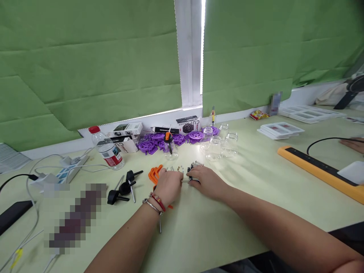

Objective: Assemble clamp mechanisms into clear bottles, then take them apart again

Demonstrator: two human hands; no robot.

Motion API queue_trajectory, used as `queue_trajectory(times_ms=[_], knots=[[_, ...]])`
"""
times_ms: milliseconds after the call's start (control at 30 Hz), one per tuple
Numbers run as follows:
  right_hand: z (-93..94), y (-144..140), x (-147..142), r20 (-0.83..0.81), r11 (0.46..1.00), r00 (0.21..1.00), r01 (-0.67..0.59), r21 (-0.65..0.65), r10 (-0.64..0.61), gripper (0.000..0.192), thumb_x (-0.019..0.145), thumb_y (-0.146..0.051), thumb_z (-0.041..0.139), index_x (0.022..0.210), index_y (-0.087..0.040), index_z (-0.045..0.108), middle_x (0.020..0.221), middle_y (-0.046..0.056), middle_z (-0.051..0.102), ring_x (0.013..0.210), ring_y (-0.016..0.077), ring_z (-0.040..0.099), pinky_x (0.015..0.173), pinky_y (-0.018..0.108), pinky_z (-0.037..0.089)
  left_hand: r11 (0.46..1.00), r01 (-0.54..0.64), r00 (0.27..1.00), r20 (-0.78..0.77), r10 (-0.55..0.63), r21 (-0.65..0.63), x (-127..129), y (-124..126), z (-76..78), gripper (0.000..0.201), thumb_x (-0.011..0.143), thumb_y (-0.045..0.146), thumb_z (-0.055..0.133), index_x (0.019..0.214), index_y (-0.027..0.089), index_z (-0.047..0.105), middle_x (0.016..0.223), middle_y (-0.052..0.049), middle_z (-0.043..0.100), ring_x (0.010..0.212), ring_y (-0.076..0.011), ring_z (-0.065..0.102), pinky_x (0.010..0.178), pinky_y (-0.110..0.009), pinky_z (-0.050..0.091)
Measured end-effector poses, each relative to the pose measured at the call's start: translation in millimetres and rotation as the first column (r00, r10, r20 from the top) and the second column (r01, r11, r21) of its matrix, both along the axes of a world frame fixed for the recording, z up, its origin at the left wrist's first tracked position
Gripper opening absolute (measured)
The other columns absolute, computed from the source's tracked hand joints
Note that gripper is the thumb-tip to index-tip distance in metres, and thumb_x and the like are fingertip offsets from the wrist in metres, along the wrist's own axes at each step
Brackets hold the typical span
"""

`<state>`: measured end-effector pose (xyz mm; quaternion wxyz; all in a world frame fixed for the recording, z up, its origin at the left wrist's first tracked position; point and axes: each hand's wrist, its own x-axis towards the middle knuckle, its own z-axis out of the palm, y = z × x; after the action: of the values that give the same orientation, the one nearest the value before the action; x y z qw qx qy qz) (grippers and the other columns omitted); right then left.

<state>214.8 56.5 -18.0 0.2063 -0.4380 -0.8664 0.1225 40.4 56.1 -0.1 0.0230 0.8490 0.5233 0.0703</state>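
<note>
At centre frame, the left hand [170, 185] and right hand [209, 182], fingers curled nearly closed, flanked a thin silver metal coil spring [185, 181]. Whether either gripped it, I could not tell.

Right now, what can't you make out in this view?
Head view:
Whether the left hand grips the spring: hidden by the hand itself.
Dark part by the right hand: partly covered by that hand.
Tiny pieces near the hands: too small to identify.
Dark item, left: pixelated over.
Another person's hand: cut by right edge.
</note>
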Motion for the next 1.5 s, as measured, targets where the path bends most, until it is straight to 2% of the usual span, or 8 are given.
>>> queue_trajectory(times_ms=[267,433,567,667,867,967,1167,1500], knots=[[-0.8,19,-18,0.128,0.999,0.992,-0.004,-0.049,0.01,0.012,0.072,-0.014,0.055,0.075,-0.017,0.066,0.066,0.003,0.065,0.065,0.0163,0.057,0.055,0.024,0.032,0.997,-0.027,0.995,0.099,0.033,-0.066,-1,4,-10.1,0.022,0.077,0.009,0.043,0.061,0.018,0.056,0.059,-0.002,0.061,0.061,-0.0173,0.054,0.073,-0.032,0.034],[-1.2,47,-7,-0.133,0.966,0.988,0.042,-0.257,-0.079,0.018,0.071,-0.018,0.06,0.087,-0.017,0.068,0.07,0.001,0.066,0.061,0.0127,0.056,0.056,0.021,0.039,0.99,-0.091,0.989,0.131,0.076,0.112,-3,2,-9.0,0.014,0.081,0.017,0.048,0.072,0.019,0.059,0.073,-0.004,0.064,0.076,-0.0199,0.057,0.079,-0.034,0.033],[-9.9,78,8,-0.359,0.883,0.885,0.11,-0.456,-0.296,0.03,0.072,-0.025,0.063,0.101,-0.015,0.065,0.072,0.001,0.064,0.055,0.0104,0.053,0.051,0.021,0.041,0.984,-0.044,0.99,0.142,0.019,0.175,-2,-3,-7.3,0.012,0.082,0.016,0.048,0.076,0.019,0.058,0.077,-0.003,0.063,0.079,-0.019,0.055,0.08,-0.035,0.032],[-19.3,94,15,-0.437,0.84,0.824,0.084,-0.536,-0.361,0.035,0.073,-0.023,0.063,0.107,-0.014,0.063,0.064,0.0,0.06,0.051,0.0097,0.051,0.048,0.021,0.041,0.983,0.002,0.989,0.147,-0.029,0.184,0,-7,-8.7,0.013,0.082,0.014,0.048,0.077,0.019,0.058,0.077,-0.002,0.062,0.078,-0.0181,0.054,0.083,-0.036,0.031],[-31.2,98,15,-0.472,0.854,0.806,0.077,-0.514,-0.356,0.031,0.074,-0.019,0.058,0.104,-0.016,0.065,0.056,-0.004,0.053,0.05,0.0084,0.048,0.052,0.021,0.042,0.981,0.042,0.987,0.145,-0.07,0.189,2,-9,-11.3,0.014,0.083,0.012,0.046,0.077,0.019,0.058,0.077,-0.002,0.061,0.077,-0.0174,0.053,0.086,-0.038,0.031],[-36.2,96,14,-0.504,0.895,0.804,0.076,-0.44,-0.316,0.026,0.073,-0.02,0.058,0.097,-0.017,0.066,0.057,-0.005,0.052,0.051,0.0081,0.046,0.054,0.021,0.042,0.979,0.056,0.989,0.123,-0.081,0.195,3,-10,-11.1,0.015,0.082,0.011,0.046,0.074,0.018,0.057,0.075,-0.001,0.06,0.077,-0.0172,0.052,0.087,-0.039,0.032],[-44.1,95,15,-0.536,0.941,0.81,0.056,-0.333,-0.237,0.025,0.071,-0.024,0.059,0.095,-0.017,0.064,0.066,-0.002,0.06,0.059,0.0102,0.052,0.06,0.023,0.044,0.969,0.12,0.99,0.048,-0.133,0.217,6,-14,-12.6,0.022,0.083,0.006,0.043,0.069,0.018,0.055,0.074,-0.001,0.059,0.077,-0.0168,0.052,0.094,-0.044,0.029],[-44.3,92,16,-0.537,0.938,0.807,0.058,-0.343,-0.246,0.02,0.072,-0.024,0.059,0.091,-0.019,0.058,0.071,-0.001,0.064,0.063,0.012,0.056,0.061,0.024,0.045,0.926,0.344,0.939,-0.048,-0.341,0.158,16,-20,-20.0,0.022,0.083,0.007,0.042,0.087,0.018,0.06,0.118,-0.008,0.057,0.112,-0.0216,0.049,0.107,-0.049,0.021]])
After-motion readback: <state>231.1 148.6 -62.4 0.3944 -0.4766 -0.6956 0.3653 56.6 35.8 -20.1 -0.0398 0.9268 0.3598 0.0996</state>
